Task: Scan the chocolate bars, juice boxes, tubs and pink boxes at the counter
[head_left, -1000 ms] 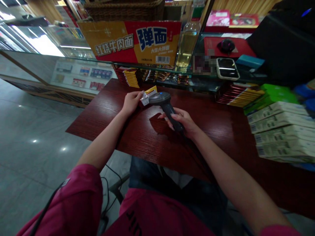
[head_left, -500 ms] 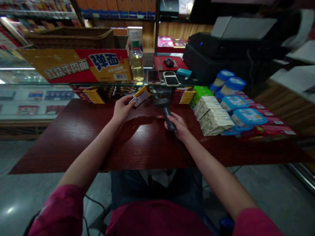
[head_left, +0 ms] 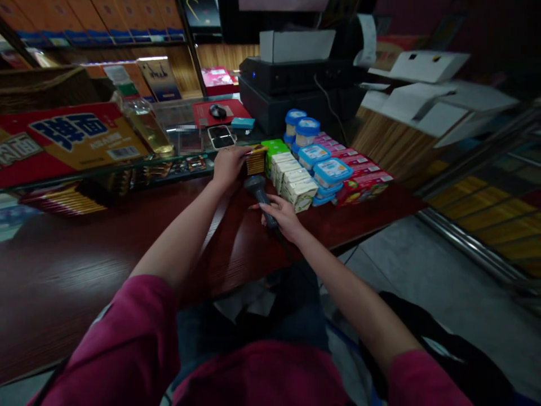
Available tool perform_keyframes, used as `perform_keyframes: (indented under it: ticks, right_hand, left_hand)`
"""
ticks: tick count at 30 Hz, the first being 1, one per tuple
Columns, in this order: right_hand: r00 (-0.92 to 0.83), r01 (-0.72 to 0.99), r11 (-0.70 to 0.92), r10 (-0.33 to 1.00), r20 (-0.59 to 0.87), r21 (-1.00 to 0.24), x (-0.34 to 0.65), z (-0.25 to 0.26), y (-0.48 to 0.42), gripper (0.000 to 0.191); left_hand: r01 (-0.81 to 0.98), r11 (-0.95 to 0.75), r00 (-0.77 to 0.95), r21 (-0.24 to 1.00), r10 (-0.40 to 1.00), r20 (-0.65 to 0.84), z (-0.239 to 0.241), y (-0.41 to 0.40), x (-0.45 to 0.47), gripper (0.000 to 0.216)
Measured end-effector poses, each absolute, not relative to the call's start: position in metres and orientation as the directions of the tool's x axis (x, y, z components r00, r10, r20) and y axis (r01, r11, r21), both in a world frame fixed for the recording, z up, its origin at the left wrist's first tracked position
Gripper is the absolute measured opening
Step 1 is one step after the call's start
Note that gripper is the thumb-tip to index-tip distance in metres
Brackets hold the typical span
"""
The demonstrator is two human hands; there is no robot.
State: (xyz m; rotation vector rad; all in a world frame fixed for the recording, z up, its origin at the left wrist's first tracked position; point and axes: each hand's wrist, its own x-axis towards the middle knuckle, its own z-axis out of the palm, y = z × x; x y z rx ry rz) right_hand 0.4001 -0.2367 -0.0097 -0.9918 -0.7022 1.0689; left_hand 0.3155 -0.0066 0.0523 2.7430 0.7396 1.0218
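Note:
My right hand (head_left: 282, 217) is wrapped round the handle of a dark grey barcode scanner (head_left: 262, 200), its head pointing away from me over the dark wooden counter (head_left: 181, 237). My left hand (head_left: 229, 167) reaches to the right-hand stack of yellow-edged packets (head_left: 256, 164). Its fingers close on a flat yellow packet (head_left: 256, 149) at the top of that stack; the fingertips are partly hidden. White-and-green cartons (head_left: 296, 183) stand just right of the scanner, with a bright green pack (head_left: 275, 148) behind them.
Blue-lidded tubs (head_left: 329, 171) and red boxes (head_left: 366, 179) line the right. Another packet stack (head_left: 70, 200) lies at left. A glass shelf holds a noodle carton (head_left: 80, 138), a bottle (head_left: 146, 121) and a phone (head_left: 221, 136). Black machines (head_left: 291, 101) stand behind.
My left hand has carried the packet rightward, from in front of the scanner to the right-hand stack. The view has turned right; my right hand still grips the scanner.

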Motion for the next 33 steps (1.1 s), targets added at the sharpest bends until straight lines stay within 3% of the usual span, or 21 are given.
perform_keyframes:
  ticks: [10,15,20,23,27,30,33]
  right_hand:
    - [0.341,-0.378,0.1,0.939,-0.038,-0.92,0.397,-0.01,-0.217,0.068]
    - [0.296,-0.347,0.132,0.955,0.025,-0.929,0.379,-0.002,-0.203,0.054]
    - [0.172,-0.327,0.111,0.984,0.057,-0.939,0.332,0.005,-0.168,0.059]
    - [0.086,-0.287,0.074,0.995,0.052,-0.955,0.295,0.005,-0.143,0.06]
    - [-0.026,-0.217,0.048,0.998,0.055,-0.975,0.258,0.002,-0.12,0.06]
    - [-0.078,-0.156,0.021,0.996,0.033,-0.988,0.249,0.001,-0.115,0.054]
    - [-0.072,-0.156,0.029,0.997,0.04,-0.987,0.25,0.005,-0.118,0.045]
  left_hand:
    - [0.531,-0.826,0.625,0.189,0.532,0.571,0.053,-0.017,0.3,0.045]
    - [0.603,-0.775,0.545,0.189,0.573,0.612,0.045,-0.024,0.217,0.048]
    - [0.786,-0.563,0.26,0.255,0.676,0.689,0.013,-0.011,0.064,0.045]
    - [0.865,-0.368,0.005,0.34,0.684,0.729,0.003,-0.002,-0.022,0.057]
    - [0.882,-0.137,-0.23,0.452,0.712,0.664,0.005,0.011,-0.089,0.067]
    - [0.894,-0.121,-0.203,0.432,0.749,0.63,0.005,0.03,-0.101,0.057]
    - [0.879,-0.222,-0.1,0.422,0.781,0.617,0.002,0.051,-0.101,0.049]
